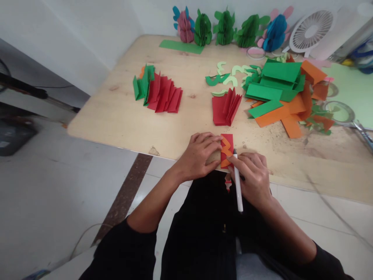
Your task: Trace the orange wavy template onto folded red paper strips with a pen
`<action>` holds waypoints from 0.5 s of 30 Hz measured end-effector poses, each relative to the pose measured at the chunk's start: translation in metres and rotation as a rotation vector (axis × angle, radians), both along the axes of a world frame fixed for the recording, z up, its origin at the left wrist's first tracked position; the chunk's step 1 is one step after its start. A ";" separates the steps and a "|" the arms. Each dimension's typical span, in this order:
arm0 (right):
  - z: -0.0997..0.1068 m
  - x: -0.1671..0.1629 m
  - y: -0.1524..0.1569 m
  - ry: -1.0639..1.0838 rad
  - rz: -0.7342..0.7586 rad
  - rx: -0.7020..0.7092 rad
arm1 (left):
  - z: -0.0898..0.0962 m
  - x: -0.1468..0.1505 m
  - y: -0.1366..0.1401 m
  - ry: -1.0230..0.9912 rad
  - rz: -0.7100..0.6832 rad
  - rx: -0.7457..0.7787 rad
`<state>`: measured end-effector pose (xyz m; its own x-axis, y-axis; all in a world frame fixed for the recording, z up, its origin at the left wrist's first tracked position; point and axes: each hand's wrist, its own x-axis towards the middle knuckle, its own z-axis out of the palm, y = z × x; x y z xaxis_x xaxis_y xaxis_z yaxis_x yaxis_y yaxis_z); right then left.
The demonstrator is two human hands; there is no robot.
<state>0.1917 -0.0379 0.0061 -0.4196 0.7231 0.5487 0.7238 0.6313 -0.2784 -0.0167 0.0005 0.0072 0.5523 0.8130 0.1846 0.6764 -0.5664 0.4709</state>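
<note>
A folded red paper [229, 137] lies at the table's front edge with a wavy orange paper cut-out [225, 149] on top of it. My left hand [201, 153] rests from the left, fingers stretched out and fingertips touching the cut-out and the red paper, its thumb apart near the lower corner. My right hand [253, 175] is closed around a white marker pen [238, 186]. The pen's dark tip points up, away from me, beside the red paper's right edge. The right index fingertip touches the cut-out. Some right fingers are hidden beneath the hand.
Folded red paper [223, 111] stands just beyond my hands. Green-and-red folded papers [166, 95] lie left. A heap of green and orange paper [279, 87], pale green scraps [230, 81] and scissors [363, 132] lie right. Honeycomb paper figures [225, 29] and a white fan [311, 31] line the back.
</note>
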 end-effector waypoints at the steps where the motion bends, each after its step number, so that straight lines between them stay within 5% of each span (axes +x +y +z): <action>1: 0.000 0.000 0.000 -0.012 0.006 -0.008 | 0.000 0.000 0.000 0.000 -0.001 -0.002; 15: 0.001 0.000 -0.001 -0.030 0.002 -0.023 | 0.004 -0.001 0.000 0.013 -0.016 -0.014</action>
